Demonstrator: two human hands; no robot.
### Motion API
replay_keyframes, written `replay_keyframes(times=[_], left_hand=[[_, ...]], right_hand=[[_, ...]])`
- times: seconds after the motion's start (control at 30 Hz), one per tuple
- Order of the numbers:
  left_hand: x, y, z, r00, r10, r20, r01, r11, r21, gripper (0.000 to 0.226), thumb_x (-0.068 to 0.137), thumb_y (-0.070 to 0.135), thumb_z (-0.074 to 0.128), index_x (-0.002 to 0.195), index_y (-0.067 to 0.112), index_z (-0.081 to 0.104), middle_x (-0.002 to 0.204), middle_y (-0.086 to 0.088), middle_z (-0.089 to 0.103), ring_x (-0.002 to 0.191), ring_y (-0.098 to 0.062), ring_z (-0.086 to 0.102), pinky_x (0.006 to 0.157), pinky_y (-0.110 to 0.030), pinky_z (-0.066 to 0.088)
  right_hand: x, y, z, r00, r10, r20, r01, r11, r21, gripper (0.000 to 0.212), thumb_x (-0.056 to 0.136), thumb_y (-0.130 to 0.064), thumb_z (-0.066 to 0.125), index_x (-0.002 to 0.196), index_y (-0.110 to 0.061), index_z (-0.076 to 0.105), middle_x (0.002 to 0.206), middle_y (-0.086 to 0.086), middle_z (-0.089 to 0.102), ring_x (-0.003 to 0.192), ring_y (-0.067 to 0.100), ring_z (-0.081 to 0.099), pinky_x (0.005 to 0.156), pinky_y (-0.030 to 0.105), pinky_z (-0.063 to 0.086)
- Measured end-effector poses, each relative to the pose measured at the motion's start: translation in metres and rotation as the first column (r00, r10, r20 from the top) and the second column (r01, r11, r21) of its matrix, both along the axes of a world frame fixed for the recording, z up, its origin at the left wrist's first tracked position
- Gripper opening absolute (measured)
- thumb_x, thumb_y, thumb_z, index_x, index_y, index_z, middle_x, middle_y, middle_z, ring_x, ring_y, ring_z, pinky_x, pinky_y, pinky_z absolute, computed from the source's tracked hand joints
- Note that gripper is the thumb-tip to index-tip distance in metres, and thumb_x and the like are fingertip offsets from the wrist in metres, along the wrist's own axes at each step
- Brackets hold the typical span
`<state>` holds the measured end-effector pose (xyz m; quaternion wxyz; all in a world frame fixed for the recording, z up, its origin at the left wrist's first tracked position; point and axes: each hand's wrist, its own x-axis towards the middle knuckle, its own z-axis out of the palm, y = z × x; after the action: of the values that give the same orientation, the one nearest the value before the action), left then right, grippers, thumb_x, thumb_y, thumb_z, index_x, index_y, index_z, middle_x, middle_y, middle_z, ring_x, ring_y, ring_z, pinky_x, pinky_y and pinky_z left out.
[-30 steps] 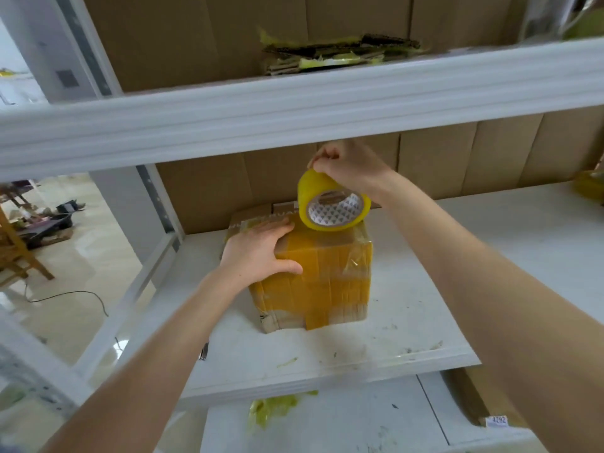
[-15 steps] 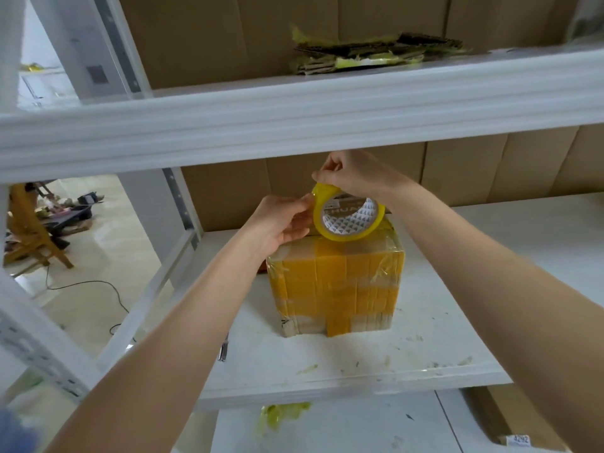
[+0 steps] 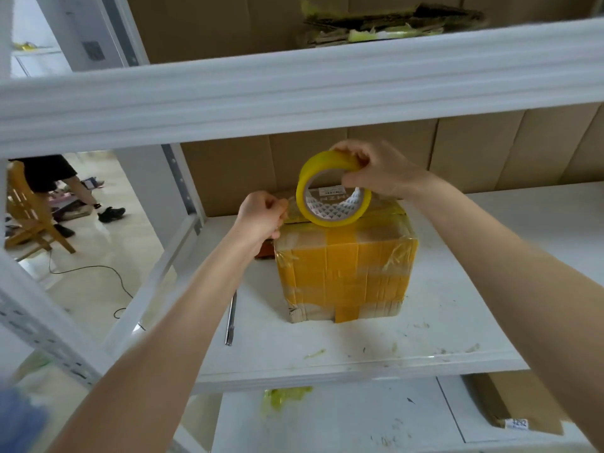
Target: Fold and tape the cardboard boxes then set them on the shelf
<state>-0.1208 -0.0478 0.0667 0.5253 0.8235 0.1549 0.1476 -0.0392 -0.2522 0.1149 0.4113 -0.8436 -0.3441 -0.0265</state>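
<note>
A small cardboard box (image 3: 346,273), wrapped in yellow tape, stands on the white middle shelf (image 3: 359,351). Over its top my right hand (image 3: 376,168) grips a roll of yellow tape (image 3: 330,191), fingers through the core, with the roll on edge touching the box top. My left hand (image 3: 261,214) is just left of the roll at the box's top left corner and pinches the free end of the tape, a short clear strip stretched between hand and roll.
A metal blade or cutter (image 3: 230,317) lies on the shelf left of the box. Flattened cardboard (image 3: 389,24) sits on the upper shelf, whose white beam (image 3: 294,86) crosses overhead. A labelled box (image 3: 513,403) lies on the lower shelf. A person's legs (image 3: 81,194) and a wooden chair (image 3: 29,210) are left.
My left hand left the box top, went to the roll and now pulls the tape end leftwards. My right hand has tipped the roll more upright.
</note>
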Motion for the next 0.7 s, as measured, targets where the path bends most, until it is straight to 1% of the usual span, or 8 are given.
replay_keyframes(times=[0.07,0.13,0.27,0.33,0.4,0.47,0.63,0.7], left_hand=[[-0.002,0.012,0.001,0.998,0.053,-0.018,-0.050,0.993,0.105,0.019,0.099,0.014,0.047,0.082,0.006,0.053,0.063,-0.003,0.044,0.050,-0.013,0.041,0.040,-0.019,0.034],[-0.004,0.024,0.004,0.996,0.090,-0.018,-0.087,0.985,0.146,0.019,0.099,0.017,0.049,0.085,0.006,0.056,0.067,-0.003,0.046,0.055,-0.013,0.045,0.044,-0.020,0.039],[-0.010,0.034,-0.006,0.996,0.094,0.000,-0.091,0.962,0.259,0.022,0.098,0.021,0.049,0.079,0.011,0.055,0.069,-0.002,0.052,0.059,-0.013,0.051,0.049,-0.021,0.045],[-0.015,0.034,-0.018,0.997,0.076,-0.005,-0.071,0.946,0.316,0.023,0.098,0.022,0.049,0.077,0.012,0.053,0.068,-0.002,0.053,0.058,-0.014,0.051,0.050,-0.023,0.047],[-0.019,0.032,-0.031,0.998,0.065,-0.020,-0.056,0.949,0.310,0.024,0.097,0.021,0.050,0.075,0.011,0.053,0.064,-0.003,0.053,0.054,-0.017,0.050,0.053,-0.028,0.049],[-0.021,0.029,-0.043,0.997,0.070,-0.038,-0.056,0.955,0.293,0.024,0.097,0.020,0.049,0.075,0.010,0.052,0.062,-0.005,0.053,0.051,-0.019,0.050,0.060,-0.034,0.052],[-0.019,0.016,-0.057,0.996,0.064,-0.055,-0.052,0.980,0.193,0.017,0.099,0.019,0.041,0.087,0.010,0.050,0.074,-0.007,0.056,0.051,-0.017,0.052,0.050,-0.029,0.047],[-0.021,0.015,-0.059,0.992,0.094,-0.080,-0.077,0.977,0.200,0.012,0.098,0.018,0.043,0.103,0.009,0.050,0.083,-0.010,0.059,0.057,-0.020,0.056,0.052,-0.030,0.049]], right_hand=[[0.001,0.001,0.005,0.999,0.007,0.052,-0.005,0.999,-0.049,0.054,0.078,-0.019,0.069,0.126,-0.040,0.058,0.088,-0.030,0.056,0.068,-0.021,0.054,0.057,-0.002,0.037],[0.002,0.002,0.010,0.994,0.002,0.110,0.008,0.996,-0.092,0.056,0.079,-0.016,0.069,0.127,-0.041,0.058,0.084,-0.035,0.051,0.070,-0.026,0.050,0.058,-0.004,0.034],[0.002,0.002,0.015,0.991,-0.025,0.133,0.044,0.989,-0.140,0.043,0.076,-0.020,0.071,0.111,-0.039,0.054,0.085,-0.015,0.055,0.073,0.001,0.055,0.055,0.014,0.038],[0.000,0.002,0.013,0.993,-0.012,0.116,0.027,0.991,-0.134,0.041,0.074,-0.020,0.073,0.103,-0.040,0.052,0.083,-0.010,0.056,0.069,0.004,0.054,0.051,0.014,0.038],[-0.003,0.005,0.012,0.994,0.009,0.109,0.004,0.992,-0.122,0.043,0.073,-0.019,0.073,0.102,-0.044,0.053,0.084,-0.012,0.056,0.068,0.002,0.055,0.048,0.007,0.037],[-0.007,0.008,0.010,0.994,0.031,0.102,-0.021,0.994,-0.103,0.045,0.074,-0.018,0.073,0.105,-0.045,0.055,0.090,-0.013,0.056,0.073,0.002,0.057,0.050,0.007,0.037],[-0.012,0.012,0.004,0.992,0.028,0.126,-0.018,0.997,-0.079,0.048,0.077,-0.015,0.072,0.106,-0.048,0.053,0.094,-0.021,0.054,0.080,0.004,0.057,0.058,0.015,0.042],[-0.014,0.013,0.003,0.992,0.033,0.124,-0.022,0.996,-0.085,0.050,0.078,-0.014,0.070,0.108,-0.051,0.052,0.097,-0.024,0.056,0.080,0.004,0.059,0.060,0.016,0.044]])
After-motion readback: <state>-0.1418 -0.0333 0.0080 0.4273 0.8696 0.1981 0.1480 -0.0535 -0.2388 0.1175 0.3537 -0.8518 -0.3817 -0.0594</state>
